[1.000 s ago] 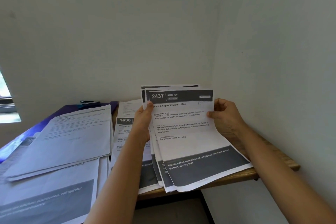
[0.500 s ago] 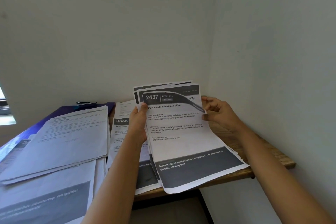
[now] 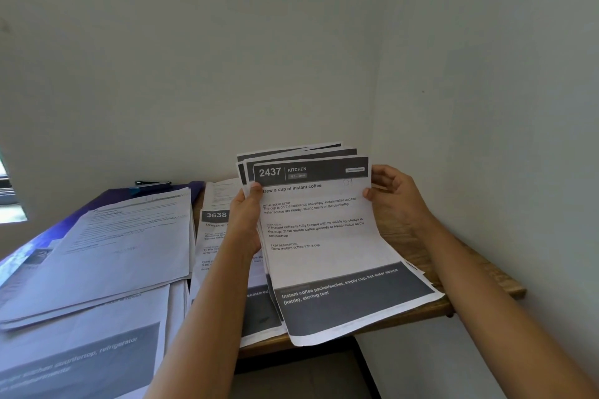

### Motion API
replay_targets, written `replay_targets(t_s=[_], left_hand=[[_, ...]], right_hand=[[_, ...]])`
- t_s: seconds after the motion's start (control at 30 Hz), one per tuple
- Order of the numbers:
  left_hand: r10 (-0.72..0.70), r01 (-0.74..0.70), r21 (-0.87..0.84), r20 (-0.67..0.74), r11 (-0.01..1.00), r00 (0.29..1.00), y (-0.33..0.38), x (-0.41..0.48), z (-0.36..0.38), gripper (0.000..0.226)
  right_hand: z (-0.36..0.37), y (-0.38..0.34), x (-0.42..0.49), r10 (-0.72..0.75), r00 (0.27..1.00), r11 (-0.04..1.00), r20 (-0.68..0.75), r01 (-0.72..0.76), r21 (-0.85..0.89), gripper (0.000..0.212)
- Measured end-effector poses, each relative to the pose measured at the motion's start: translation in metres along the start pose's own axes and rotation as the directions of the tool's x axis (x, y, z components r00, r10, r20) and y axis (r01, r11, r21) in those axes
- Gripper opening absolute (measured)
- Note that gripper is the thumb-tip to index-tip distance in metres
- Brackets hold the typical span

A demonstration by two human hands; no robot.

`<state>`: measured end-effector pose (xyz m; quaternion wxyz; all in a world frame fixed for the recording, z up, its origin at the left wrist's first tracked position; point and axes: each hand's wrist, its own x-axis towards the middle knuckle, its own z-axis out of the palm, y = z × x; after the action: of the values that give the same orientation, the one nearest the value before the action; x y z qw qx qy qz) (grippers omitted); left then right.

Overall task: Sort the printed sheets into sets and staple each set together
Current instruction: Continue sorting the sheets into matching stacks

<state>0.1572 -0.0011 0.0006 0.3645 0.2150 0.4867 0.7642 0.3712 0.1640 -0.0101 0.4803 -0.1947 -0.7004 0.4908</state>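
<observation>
I hold a fanned bundle of printed sheets upright over the wooden table; the front sheet is headed "2437 KITCHEN, Brew a cup of instant coffee". My left hand grips the bundle's left edge, thumb on the front page. My right hand pinches the front sheet's upper right edge. Behind the left hand lies a sheet headed "3638", flat on the table. A dark stapler lies at the back left by the wall.
Stacks of printed pages cover the left side over a purple folder. Bare wooden table edge shows at the right, close to the side wall. A window is at far left.
The front sheet's top right corner, curled over half a second ago, now lies flat again. My right hand has shifted back to the sheet's right edge; the bundle sits slightly higher.
</observation>
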Motion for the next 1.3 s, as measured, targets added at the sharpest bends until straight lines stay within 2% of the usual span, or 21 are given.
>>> replay_targets(t_s=[0.17,0.27,0.37,0.47,0.57,0.67,0.83,0.93,1.1,1.3], left_hand=[[-0.001,0.001,0.003,-0.004,1.0,1.0,0.0,0.0,0.001,0.018],[0.001,-0.001,-0.005,-0.011,1.0,1.0,-0.001,0.001,0.0,0.018],[0.0,0.0,-0.02,-0.018,1.0,1.0,-0.001,0.002,0.0,0.019],[0.008,-0.008,-0.021,-0.022,1.0,1.0,-0.002,0.003,0.0,0.022],[0.004,-0.005,-0.024,-0.028,1.0,1.0,-0.002,0.003,0.0,0.021],[-0.004,0.003,-0.026,-0.026,1.0,1.0,-0.002,0.002,0.0,0.021],[-0.003,0.002,-0.016,-0.007,1.0,1.0,-0.001,0.001,0.0,0.019],[0.007,-0.007,-0.005,0.003,1.0,1.0,-0.001,0.001,0.0,0.016],[0.005,-0.004,-0.009,0.012,1.0,1.0,-0.001,0.0,0.0,0.015],[0.0,0.0,-0.004,0.01,1.0,1.0,-0.001,0.001,0.0,0.018]], right_hand=[[-0.002,-0.004,0.001,-0.051,0.998,0.999,-0.03,0.05,-0.014,0.04],[-0.001,-0.008,-0.002,-0.091,0.993,0.995,0.072,0.087,0.058,0.033],[0.0,-0.015,-0.007,-0.086,0.969,0.996,0.23,0.079,0.042,0.026],[-0.003,-0.014,-0.007,-0.058,0.937,0.998,0.345,0.057,0.012,0.042],[-0.005,-0.013,-0.008,-0.036,0.918,0.999,0.395,0.042,-0.007,0.036],[-0.004,-0.012,-0.008,-0.039,0.936,0.998,0.35,0.018,0.064,0.023],[-0.002,0.001,0.002,-0.04,0.987,0.995,0.156,0.025,0.1,0.031],[-0.001,0.009,0.003,0.028,0.987,0.985,0.157,-0.054,0.165,0.06],[-0.003,0.009,0.004,0.042,0.983,0.989,0.178,-0.066,0.13,0.058],[-0.002,0.007,0.003,0.053,0.987,0.994,0.154,-0.067,0.087,0.068]])
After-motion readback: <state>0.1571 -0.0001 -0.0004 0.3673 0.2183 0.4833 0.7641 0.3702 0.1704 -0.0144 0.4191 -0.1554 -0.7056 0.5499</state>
